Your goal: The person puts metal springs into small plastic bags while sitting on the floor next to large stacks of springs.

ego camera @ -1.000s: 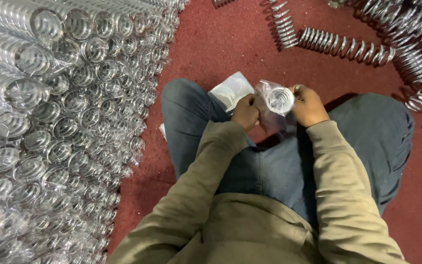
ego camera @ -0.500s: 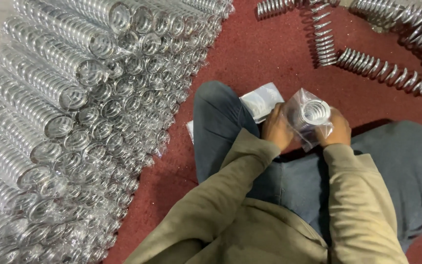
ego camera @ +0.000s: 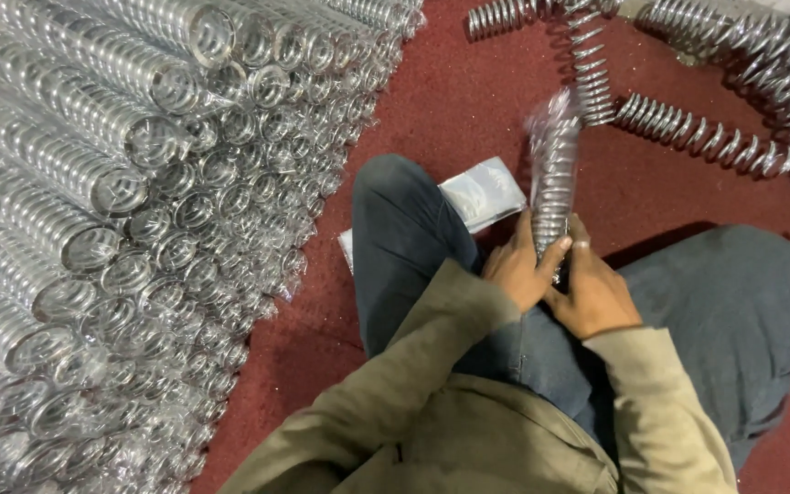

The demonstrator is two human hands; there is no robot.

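Note:
I sit on a dark red floor with my knees apart. Both hands grip the near end of a shiny metal coil spring [ego camera: 552,165] wrapped in a clear plastic sleeve. The spring stands up and away from me, its far end blurred. My left hand [ego camera: 518,267] holds it from the left, thumb across the coils. My right hand [ego camera: 594,291] holds it from the right, just below. Under my left knee lies a flat stack of clear plastic sleeves [ego camera: 482,194].
A large stack of wrapped springs [ego camera: 139,210] lies in rows along the left, open ends facing me. Bare unwrapped springs [ego camera: 706,137] lie scattered on the floor at the top right. Red floor [ego camera: 468,101] shows between the two groups.
The wrapped spring has swung from pointing its open end at the camera to standing lengthwise away from me. My hands have shifted to its near end. The camera view has drifted left.

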